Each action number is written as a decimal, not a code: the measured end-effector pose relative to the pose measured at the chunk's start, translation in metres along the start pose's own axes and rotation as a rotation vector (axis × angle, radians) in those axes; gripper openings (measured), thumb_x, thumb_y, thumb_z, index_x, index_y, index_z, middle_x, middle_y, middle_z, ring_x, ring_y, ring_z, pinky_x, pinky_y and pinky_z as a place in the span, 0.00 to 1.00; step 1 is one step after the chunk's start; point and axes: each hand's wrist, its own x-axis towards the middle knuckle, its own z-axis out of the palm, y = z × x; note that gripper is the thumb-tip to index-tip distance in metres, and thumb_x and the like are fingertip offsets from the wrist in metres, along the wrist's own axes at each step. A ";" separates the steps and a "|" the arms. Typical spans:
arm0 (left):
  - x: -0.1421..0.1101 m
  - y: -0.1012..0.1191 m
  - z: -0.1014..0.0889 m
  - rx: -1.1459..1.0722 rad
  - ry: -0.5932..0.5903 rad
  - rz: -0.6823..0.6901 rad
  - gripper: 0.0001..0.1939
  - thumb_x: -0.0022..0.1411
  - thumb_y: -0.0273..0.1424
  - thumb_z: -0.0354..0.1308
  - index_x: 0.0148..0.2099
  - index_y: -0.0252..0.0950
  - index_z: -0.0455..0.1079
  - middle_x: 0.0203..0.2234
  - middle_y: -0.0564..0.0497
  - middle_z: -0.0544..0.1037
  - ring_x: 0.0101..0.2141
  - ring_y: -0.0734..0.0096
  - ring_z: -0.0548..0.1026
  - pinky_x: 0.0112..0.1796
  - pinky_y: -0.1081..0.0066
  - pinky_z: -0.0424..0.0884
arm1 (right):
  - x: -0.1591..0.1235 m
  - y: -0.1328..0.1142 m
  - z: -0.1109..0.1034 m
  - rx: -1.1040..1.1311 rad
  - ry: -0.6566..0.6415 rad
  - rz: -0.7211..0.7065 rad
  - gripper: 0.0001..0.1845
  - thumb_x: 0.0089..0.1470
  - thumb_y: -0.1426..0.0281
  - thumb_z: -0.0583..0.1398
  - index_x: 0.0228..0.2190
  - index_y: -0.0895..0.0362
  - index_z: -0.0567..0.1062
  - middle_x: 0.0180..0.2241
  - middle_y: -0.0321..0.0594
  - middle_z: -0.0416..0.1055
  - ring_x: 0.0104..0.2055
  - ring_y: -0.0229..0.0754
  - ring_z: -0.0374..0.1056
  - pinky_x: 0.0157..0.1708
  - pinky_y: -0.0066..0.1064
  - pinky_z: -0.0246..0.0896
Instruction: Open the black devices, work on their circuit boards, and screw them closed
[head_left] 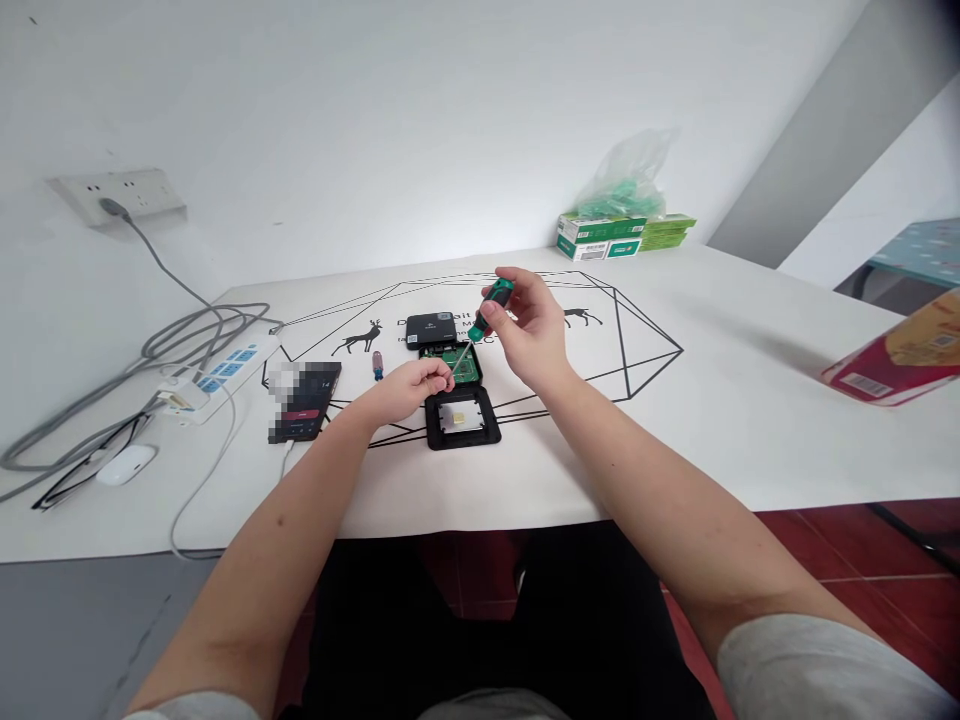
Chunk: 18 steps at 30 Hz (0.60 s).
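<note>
My right hand [531, 325] is closed around the green and black handle of a screwdriver [491, 308], which slants down to the left. Its metal shaft ends close to the fingertips of my left hand [420, 385]. Those fingers are pinched at the tip; what they hold, if anything, is hidden. Beneath them lies a green circuit board [466, 366] in an opened black case. In front of it sits a black cover [487, 435] with a silver metal plate [460, 415]. A black box-like part [430, 329] lies behind the board.
Left of the case lie a small screwdriver [377, 365], a phone [313, 400], a power strip [225, 375] with tangled cables, glasses [86, 465] and a white mouse [127, 464]. Green boxes [600, 240] stand at the back wall, and a red package [892, 360] is at right.
</note>
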 end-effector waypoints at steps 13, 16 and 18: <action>0.002 0.004 0.005 0.049 0.062 0.024 0.10 0.73 0.34 0.49 0.44 0.40 0.72 0.43 0.47 0.82 0.46 0.57 0.78 0.52 0.59 0.75 | 0.004 0.004 -0.008 -0.033 -0.046 -0.027 0.33 0.61 0.43 0.68 0.61 0.43 0.74 0.51 0.43 0.79 0.48 0.48 0.78 0.42 0.42 0.83; 0.003 0.004 0.007 0.043 0.059 0.015 0.09 0.72 0.34 0.50 0.43 0.40 0.72 0.44 0.47 0.82 0.47 0.57 0.79 0.52 0.58 0.75 | 0.007 0.005 -0.012 -0.026 -0.037 -0.038 0.35 0.61 0.40 0.67 0.63 0.40 0.72 0.54 0.44 0.78 0.48 0.49 0.78 0.41 0.43 0.82; 0.004 0.003 0.008 0.036 0.056 0.016 0.09 0.72 0.34 0.51 0.42 0.40 0.71 0.44 0.46 0.83 0.47 0.57 0.79 0.53 0.58 0.76 | 0.007 0.005 -0.012 -0.030 -0.049 -0.039 0.36 0.61 0.39 0.66 0.63 0.39 0.71 0.54 0.43 0.78 0.48 0.49 0.78 0.41 0.43 0.82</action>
